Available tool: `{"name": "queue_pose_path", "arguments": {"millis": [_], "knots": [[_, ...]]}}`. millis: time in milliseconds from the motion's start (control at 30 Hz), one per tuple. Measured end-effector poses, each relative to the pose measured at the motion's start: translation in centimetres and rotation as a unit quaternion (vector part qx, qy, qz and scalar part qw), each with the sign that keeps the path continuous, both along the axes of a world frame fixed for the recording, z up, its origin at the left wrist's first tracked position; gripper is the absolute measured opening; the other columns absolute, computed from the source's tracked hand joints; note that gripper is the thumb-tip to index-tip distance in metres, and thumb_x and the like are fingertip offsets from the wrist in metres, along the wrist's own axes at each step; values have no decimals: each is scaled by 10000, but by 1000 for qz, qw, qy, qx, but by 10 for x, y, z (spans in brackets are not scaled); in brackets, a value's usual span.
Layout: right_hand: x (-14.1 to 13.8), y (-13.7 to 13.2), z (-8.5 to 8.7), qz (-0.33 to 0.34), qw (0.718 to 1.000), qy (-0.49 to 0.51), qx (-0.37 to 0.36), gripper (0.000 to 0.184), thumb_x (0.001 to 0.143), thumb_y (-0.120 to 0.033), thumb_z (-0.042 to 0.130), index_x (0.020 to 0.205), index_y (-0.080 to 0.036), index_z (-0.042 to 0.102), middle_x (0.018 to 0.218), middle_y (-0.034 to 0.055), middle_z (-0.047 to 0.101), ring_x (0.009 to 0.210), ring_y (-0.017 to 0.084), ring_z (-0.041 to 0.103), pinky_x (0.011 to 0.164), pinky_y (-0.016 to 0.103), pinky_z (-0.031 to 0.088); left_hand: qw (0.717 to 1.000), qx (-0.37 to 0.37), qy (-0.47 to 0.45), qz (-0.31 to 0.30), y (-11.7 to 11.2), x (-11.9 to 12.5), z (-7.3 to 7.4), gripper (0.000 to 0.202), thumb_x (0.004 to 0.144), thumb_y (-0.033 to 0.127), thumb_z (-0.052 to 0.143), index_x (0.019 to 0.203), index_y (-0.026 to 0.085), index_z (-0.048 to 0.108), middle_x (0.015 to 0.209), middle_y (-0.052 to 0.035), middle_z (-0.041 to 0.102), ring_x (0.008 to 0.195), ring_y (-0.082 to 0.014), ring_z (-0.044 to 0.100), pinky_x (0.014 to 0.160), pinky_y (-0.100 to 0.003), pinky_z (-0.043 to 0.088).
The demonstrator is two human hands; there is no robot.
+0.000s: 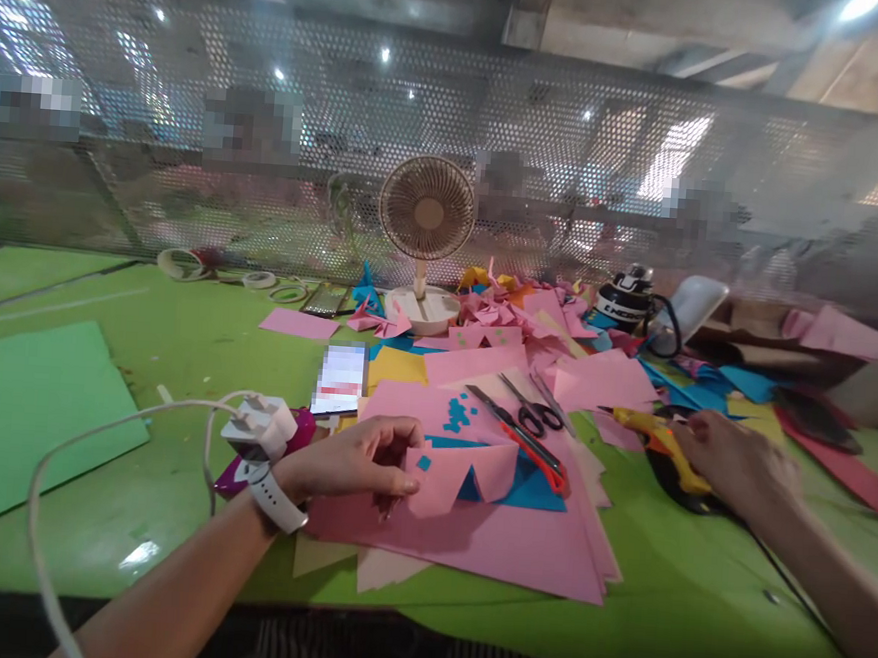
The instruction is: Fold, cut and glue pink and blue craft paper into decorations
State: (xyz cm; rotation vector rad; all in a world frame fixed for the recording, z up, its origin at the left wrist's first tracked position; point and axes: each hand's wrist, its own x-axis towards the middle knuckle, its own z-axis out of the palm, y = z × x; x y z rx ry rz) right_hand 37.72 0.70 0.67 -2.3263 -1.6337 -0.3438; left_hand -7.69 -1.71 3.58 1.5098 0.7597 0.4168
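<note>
My left hand (370,462) pinches the left end of a pink paper cutout (495,473), shaped like an eye mask with a V notch at its lower edge. One small blue paper square (424,463) sits on its left part. Under it are blue paper (540,486) and a stack of pink sheets (543,557). My right hand (731,455) is wrapped around a yellow glue gun (664,440) whose nozzle points left, over a dark round stand (680,486). Tiny blue squares (459,413) lie loose on the pink paper, beside a red-handled cutter (536,451) and black scissors (538,414).
A fan (427,213) stands at the back, with paper scraps (515,314) heaped beside it. A phone (340,377) and a white plug adapter (261,425) with a looping cable lie left of the stack. Green card (34,411) covers the far left; a black-topped bottle (625,300) stands back right.
</note>
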Motion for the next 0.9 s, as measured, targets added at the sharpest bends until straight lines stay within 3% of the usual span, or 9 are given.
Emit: {"name": "queue_pose_path", "arguments": {"millis": [33,167,300,500,600,800,900], "knots": [[-13,0,5,1,1000,-21,-15,342,759,-524,501,803,-214,640,753,142,685,601,278,615,465,314,323,1000,-1,2,2,0,0,0,312,730,288,657,841,198,379,582,75,550,431,-73,541,447,-174,430],[-75,8,13,167,982,51,-76,328,804,-513,441,769,-232,607,754,42,676,664,199,609,527,251,336,1000,-1,16,-6,2,0,0,312,732,311,653,820,199,376,584,62,559,458,-86,552,463,-184,431],[-111,23,1,204,970,47,-125,317,776,-510,461,755,-210,561,712,35,655,619,188,583,496,237,288,999,-3,33,-13,3,0,-4,285,744,319,631,838,198,391,565,60,558,448,-92,534,467,-200,423],[-102,34,-8,230,954,95,-167,157,760,-319,460,798,-195,550,669,16,646,616,165,583,498,222,285,996,6,85,-6,8,-2,-19,245,739,314,606,888,188,458,722,15,594,531,-100,551,518,-222,449],[-99,34,-9,249,948,102,-171,249,721,-272,482,943,-187,558,670,8,649,620,173,587,489,221,286,996,16,85,-7,8,-3,-24,258,729,298,614,922,189,482,775,9,589,545,-99,553,537,-229,454],[-99,34,-3,270,941,168,-117,233,743,-260,457,892,-173,614,570,-2,618,524,152,567,502,234,349,997,17,76,-25,8,-2,-19,268,733,304,621,942,185,503,777,0,588,559,-105,547,537,-231,456],[-100,35,-3,285,919,252,-106,309,711,-262,514,990,-164,600,542,-29,590,467,133,540,455,223,353,996,20,77,-29,7,-2,-15,262,734,307,625,937,179,521,779,-8,595,587,-117,561,549,-231,459]]}}
